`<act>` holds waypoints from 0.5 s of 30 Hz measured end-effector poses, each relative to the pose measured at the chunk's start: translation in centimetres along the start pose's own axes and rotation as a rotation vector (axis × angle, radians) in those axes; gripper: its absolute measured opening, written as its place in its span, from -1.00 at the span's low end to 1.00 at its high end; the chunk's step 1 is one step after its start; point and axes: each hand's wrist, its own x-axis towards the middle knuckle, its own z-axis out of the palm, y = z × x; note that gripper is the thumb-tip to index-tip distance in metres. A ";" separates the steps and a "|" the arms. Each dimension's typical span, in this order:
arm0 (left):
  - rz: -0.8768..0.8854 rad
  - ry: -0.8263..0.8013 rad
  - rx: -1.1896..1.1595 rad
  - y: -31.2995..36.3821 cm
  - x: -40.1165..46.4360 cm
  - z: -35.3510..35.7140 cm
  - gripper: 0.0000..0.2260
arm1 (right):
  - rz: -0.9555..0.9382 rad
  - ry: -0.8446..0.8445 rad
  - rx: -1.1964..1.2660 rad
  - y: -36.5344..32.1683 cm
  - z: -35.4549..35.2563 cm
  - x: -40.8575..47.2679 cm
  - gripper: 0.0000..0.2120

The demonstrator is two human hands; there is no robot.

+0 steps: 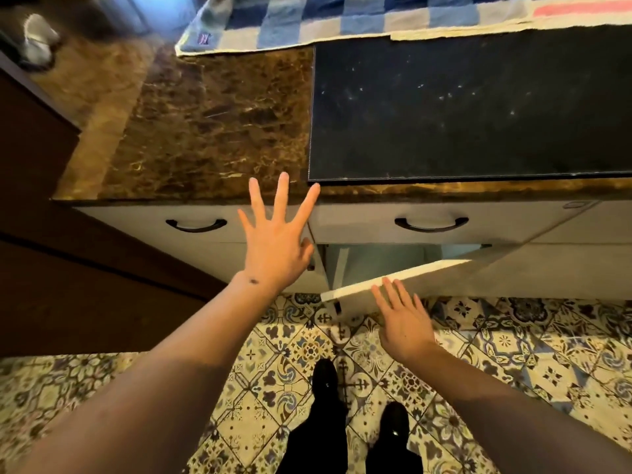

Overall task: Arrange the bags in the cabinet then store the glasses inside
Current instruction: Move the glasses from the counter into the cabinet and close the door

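The white cabinet door (427,271) below the counter stands ajar, swung out towards me, and a dim slice of the cabinet interior (376,258) shows behind it. My right hand (403,323) reaches to the door's top edge with straight fingers that touch it or nearly do. My left hand (277,241) hovers with fingers spread wide in front of the drawer fronts, at the counter's edge, holding nothing. No bags or glasses are in view.
A brown marble counter (205,131) carries a black cooktop (461,104) and a blue checked towel (342,18) at the back. Two drawers with black handles (196,225) (431,224) sit under it. A dark wooden unit (51,234) stands left. My feet (359,405) are on patterned floor tiles.
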 end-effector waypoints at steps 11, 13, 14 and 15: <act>0.032 0.022 0.019 -0.3 0.3 1.0 -0.04 | 0.207 0.121 0.191 -3.9 1.7 3.6 -0.06; 0.023 0.034 0.032 -0.3 0.5 1.4 -0.01 | 0.216 0.159 0.201 -4.1 2.1 4.2 -0.06; 0.018 0.040 0.035 -0.2 0.5 1.7 0.00 | 0.223 0.176 0.209 -4.1 2.3 4.4 -0.06; 0.016 0.048 0.039 -0.2 0.5 1.9 0.02 | 0.238 0.188 0.234 -4.3 2.5 4.6 -0.05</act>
